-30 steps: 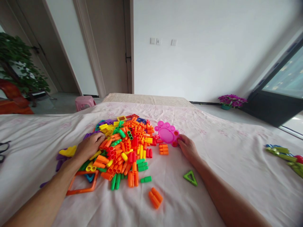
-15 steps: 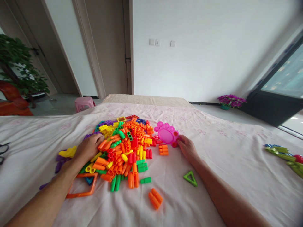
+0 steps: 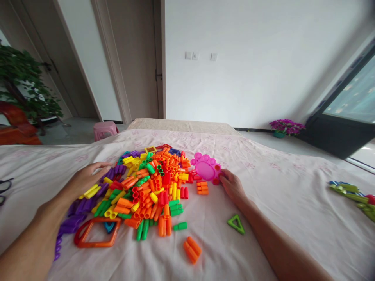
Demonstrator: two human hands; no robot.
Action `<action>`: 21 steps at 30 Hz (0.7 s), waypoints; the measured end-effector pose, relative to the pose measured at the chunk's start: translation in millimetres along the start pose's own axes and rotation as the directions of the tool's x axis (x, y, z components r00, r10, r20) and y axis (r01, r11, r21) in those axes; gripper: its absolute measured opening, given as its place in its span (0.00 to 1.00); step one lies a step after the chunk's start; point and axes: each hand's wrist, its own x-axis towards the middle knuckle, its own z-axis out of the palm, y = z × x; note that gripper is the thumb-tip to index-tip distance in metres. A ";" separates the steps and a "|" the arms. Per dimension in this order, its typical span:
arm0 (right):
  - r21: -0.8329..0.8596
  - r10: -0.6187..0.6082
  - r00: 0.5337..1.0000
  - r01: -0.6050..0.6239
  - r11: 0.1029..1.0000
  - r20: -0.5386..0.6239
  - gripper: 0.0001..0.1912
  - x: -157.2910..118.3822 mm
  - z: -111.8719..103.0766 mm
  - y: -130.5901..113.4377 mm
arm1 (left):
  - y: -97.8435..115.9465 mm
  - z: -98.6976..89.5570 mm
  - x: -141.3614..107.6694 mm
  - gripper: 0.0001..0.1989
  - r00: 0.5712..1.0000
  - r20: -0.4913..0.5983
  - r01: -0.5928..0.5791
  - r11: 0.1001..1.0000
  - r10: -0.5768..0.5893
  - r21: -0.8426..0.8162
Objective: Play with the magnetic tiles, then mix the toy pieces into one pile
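Note:
My right hand [image 3: 231, 183] pinches the lower right edge of a flat pink paw-shaped piece [image 3: 205, 168], which has orange-red spots at that end. At the left edge of a heap of orange, red, yellow, green and purple plastic pieces [image 3: 155, 183], my left hand [image 3: 88, 177] hovers with fingers apart, nothing seen in it. Purple pieces [image 3: 73, 222] lie below it. Orange frame-shaped pieces [image 3: 98, 244] rest near the heap's lower left. A green triangle [image 3: 236, 224] and a loose orange piece [image 3: 192, 249] lie on the cloth.
A pale patterned cloth [image 3: 281, 187] covers the surface. Green and red items [image 3: 351, 195] lie at the far right, a black object [image 3: 6, 187] at the far left. Beyond stand a pink stool [image 3: 105, 130], plants and a wall [image 3: 249, 58].
My left hand has moved left off the heap and its fingers have spread, uncovering purple and yellow pieces. My right hand keeps hold of the pink piece.

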 end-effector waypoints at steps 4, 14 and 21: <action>-0.003 0.002 1.000 -0.001 1.000 0.004 0.12 -0.7 -1.2 -2.4 | -14.4 9.0 1.9 0.36 0.989 0.126 -0.059 0.992 0.074 -0.115; -0.009 0.010 1.000 -0.010 1.000 -0.001 0.11 -1.3 -3.4 -4.3 | 14.6 22.1 -2.6 0.35 0.980 0.170 -0.098 0.994 0.106 -0.057; -0.019 -0.008 1.000 0.008 1.000 -0.003 0.12 0.2 -0.3 1.0 | 13.7 37.3 3.2 0.34 0.984 0.125 -0.125 0.992 0.128 -0.036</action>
